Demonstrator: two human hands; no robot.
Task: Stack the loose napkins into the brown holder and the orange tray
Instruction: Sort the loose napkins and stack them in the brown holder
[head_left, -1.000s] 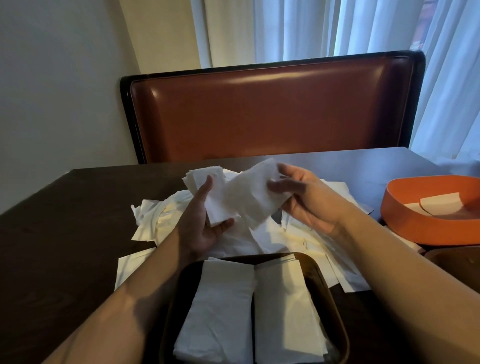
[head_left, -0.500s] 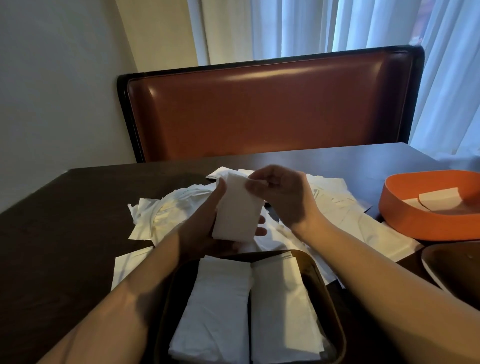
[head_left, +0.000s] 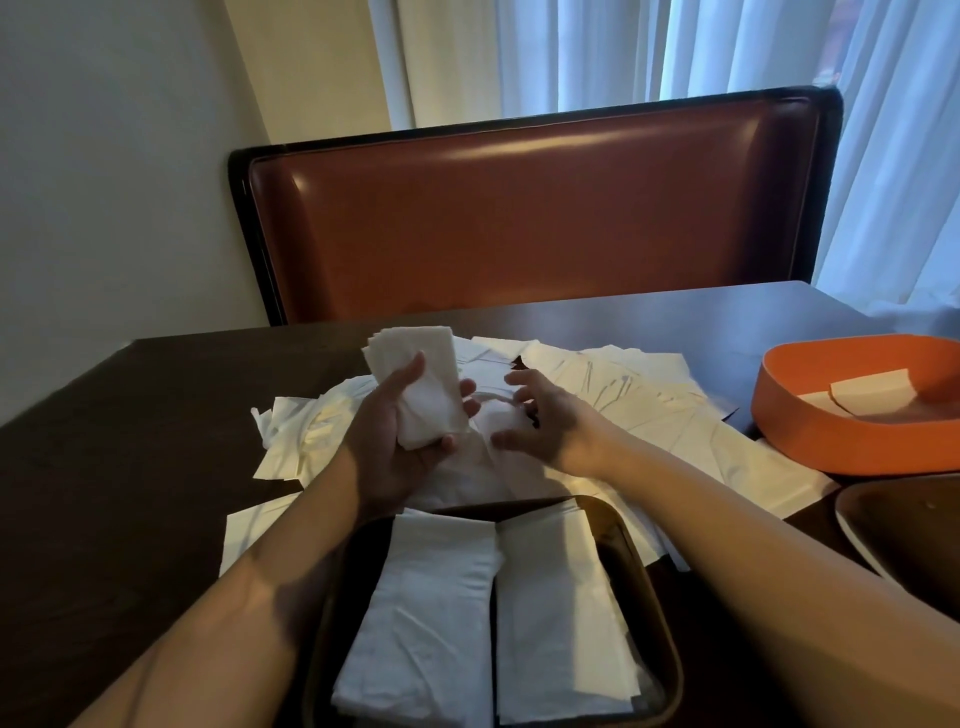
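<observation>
Around our dark wooden table (head_left: 119, 441)

Across from us we see a reddish-brown padded bench back (head_left: 535, 208) with a black frame, standing just behind the table's far edge. Behind it we have a pale wall (head_left: 114, 156) on the left and sheer white curtains (head_left: 727, 47) on the right. At our right edge a dark bowl (head_left: 914, 525) with a pale rim sits on the table, partly cut off.

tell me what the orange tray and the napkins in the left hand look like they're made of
Orange tray: probably matte plastic or silicone, judging by its even colour, dull surface and rounded wall. Napkins gripped by the left hand: thin white paper tissue, soft and creased with a faint texture.
</observation>
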